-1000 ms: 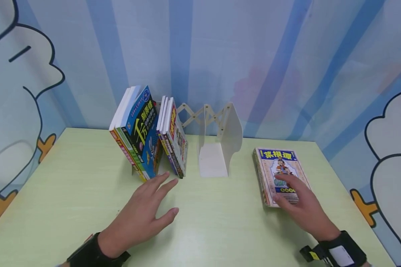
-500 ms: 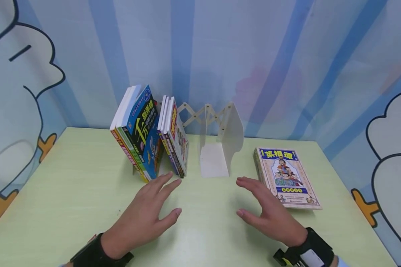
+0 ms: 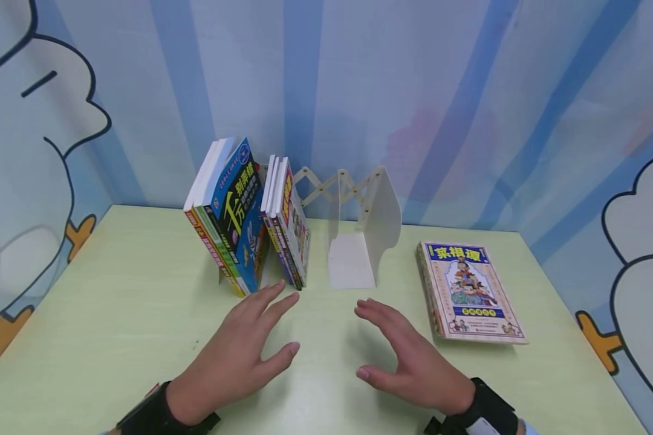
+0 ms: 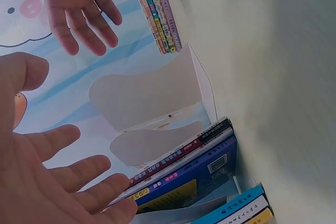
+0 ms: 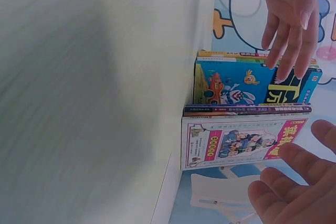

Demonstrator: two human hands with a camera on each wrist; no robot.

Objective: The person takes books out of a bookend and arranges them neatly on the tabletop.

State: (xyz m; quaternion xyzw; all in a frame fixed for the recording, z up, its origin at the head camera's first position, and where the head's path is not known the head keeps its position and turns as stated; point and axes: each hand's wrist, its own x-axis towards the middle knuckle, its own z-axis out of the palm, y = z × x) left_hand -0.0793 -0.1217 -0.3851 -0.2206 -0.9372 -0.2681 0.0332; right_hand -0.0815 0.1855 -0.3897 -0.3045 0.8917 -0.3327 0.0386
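Observation:
My left hand (image 3: 236,353) hovers over the table in front of the leaning books, fingers spread and holding nothing. My right hand (image 3: 413,362) is also open and bare, left of a stack of pink books (image 3: 473,296) that lies flat with an illustrated cover on top. A white expandable bookend rack (image 3: 354,260) stands at the back. In its left section lean tall books with a blue cover (image 3: 242,223). Beside them, thinner white-covered books (image 3: 291,223) tilt in the middle section. The right section, by the curved end plate (image 3: 383,217), holds no book.
The pale table (image 3: 141,314) meets a blue striped backdrop (image 3: 348,78) behind the rack. Cartoon figures on the cloth flank the table on both sides. Each wrist wears a black strap, such as the right strap (image 3: 484,408).
My right hand has moved left, off the stack of pink books, to over the table opposite my left hand. The left hand stays nearly in place, and the books have not moved.

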